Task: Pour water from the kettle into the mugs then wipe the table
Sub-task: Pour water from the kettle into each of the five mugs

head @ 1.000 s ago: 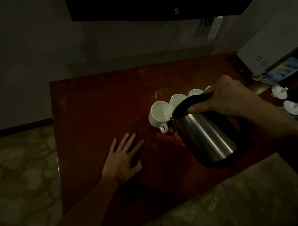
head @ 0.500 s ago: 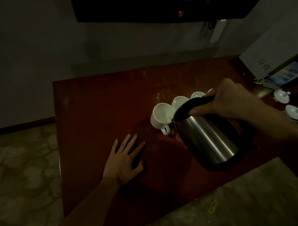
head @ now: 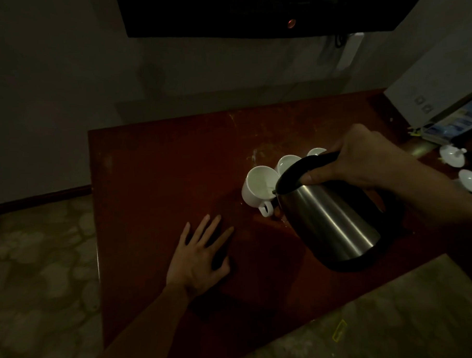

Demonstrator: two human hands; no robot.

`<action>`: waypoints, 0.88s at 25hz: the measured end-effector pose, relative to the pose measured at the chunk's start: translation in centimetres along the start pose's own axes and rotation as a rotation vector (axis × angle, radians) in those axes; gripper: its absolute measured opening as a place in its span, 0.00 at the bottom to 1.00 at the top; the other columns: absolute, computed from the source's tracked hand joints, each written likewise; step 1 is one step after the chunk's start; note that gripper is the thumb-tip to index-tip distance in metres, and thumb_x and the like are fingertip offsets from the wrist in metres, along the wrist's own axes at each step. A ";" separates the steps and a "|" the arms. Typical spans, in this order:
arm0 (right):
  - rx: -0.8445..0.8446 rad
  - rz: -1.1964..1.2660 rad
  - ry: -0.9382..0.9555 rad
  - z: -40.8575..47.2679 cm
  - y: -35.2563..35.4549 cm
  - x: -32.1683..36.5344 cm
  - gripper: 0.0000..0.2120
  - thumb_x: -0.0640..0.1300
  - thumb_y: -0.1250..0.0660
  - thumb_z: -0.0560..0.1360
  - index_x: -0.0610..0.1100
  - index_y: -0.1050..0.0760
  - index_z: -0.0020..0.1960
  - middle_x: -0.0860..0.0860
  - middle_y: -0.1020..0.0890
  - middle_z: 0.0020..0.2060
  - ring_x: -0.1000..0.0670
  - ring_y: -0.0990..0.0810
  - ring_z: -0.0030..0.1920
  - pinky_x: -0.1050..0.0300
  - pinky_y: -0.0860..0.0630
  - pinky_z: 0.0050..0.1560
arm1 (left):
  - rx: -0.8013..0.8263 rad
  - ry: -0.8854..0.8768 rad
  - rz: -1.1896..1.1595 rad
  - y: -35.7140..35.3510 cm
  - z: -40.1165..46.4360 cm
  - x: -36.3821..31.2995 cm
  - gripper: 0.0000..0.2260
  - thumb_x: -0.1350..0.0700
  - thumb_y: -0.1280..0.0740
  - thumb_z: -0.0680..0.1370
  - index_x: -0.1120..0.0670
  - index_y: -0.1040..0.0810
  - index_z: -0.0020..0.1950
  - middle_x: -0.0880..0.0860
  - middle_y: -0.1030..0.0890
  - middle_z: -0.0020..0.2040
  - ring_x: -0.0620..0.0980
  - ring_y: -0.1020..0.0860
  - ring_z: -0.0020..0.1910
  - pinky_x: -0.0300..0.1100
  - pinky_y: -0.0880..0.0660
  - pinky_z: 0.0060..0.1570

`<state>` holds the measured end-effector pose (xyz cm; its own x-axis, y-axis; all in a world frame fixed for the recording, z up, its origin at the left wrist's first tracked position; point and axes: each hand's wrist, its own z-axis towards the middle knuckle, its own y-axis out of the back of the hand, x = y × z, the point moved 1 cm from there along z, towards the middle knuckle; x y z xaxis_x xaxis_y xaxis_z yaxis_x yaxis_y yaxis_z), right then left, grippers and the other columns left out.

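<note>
Kettle [head: 331, 223] as 1 s ago, right grip [head: 361, 159] round handle, spout over nearest mug [head: 258, 186]; left grip [head: 197, 259] flat, empty.

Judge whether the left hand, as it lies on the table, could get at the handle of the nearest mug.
Probably yes. The left hand lies flat on the table, with bare wood between it and the nearest mug. The mug's handle faces the person, though the kettle hangs close beside it.
</note>
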<state>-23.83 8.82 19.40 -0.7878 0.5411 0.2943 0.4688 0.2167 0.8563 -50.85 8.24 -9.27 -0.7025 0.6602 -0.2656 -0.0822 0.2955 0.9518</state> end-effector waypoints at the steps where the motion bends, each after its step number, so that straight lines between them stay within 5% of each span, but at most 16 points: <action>1: 0.003 0.003 0.006 0.0 0.0 0.1 0.32 0.63 0.19 0.55 0.42 0.14 0.50 0.51 0.17 0.37 0.52 0.17 0.38 0.57 0.21 0.37 | -0.009 0.003 0.001 0.1 0.0 0.0 0.30 0.32 0.52 0.80 0.38 0.53 0.81 0.48 0.57 0.83 0.50 0.64 0.80 0.59 0.64 0.76; 12: 0.024 0.021 0.005 -0.1 -0.1 0.4 0.37 0.65 0.22 0.50 0.42 0.15 0.51 0.52 0.19 0.36 0.52 0.18 0.38 0.59 0.25 0.34 | -0.001 0.010 0.035 -0.1 0.0 0.0 0.30 0.31 0.57 0.80 0.39 0.51 0.81 0.49 0.54 0.83 0.52 0.60 0.81 0.59 0.63 0.75; 18: 0.003 0.024 -0.005 -0.2 -0.1 0.0 0.31 0.63 0.19 0.55 0.42 0.15 0.48 0.50 0.17 0.35 0.52 0.17 0.37 0.59 0.25 0.33 | -0.011 0.001 0.009 0.0 0.0 0.0 0.30 0.33 0.52 0.81 0.38 0.52 0.81 0.49 0.55 0.83 0.51 0.62 0.81 0.59 0.63 0.76; 22: 0.006 0.026 -0.007 -0.2 0.0 0.0 0.31 0.64 0.19 0.55 0.42 0.15 0.47 0.49 0.17 0.35 0.51 0.17 0.37 0.58 0.24 0.33 | 0.038 0.008 0.001 0.1 0.0 0.0 0.30 0.32 0.56 0.80 0.37 0.59 0.80 0.47 0.64 0.81 0.49 0.69 0.78 0.59 0.66 0.75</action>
<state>-23.95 8.66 19.46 -0.7725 0.5521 0.3138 0.4915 0.2070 0.8459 -50.86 8.26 -9.15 -0.7085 0.6548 -0.2631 -0.0546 0.3208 0.9456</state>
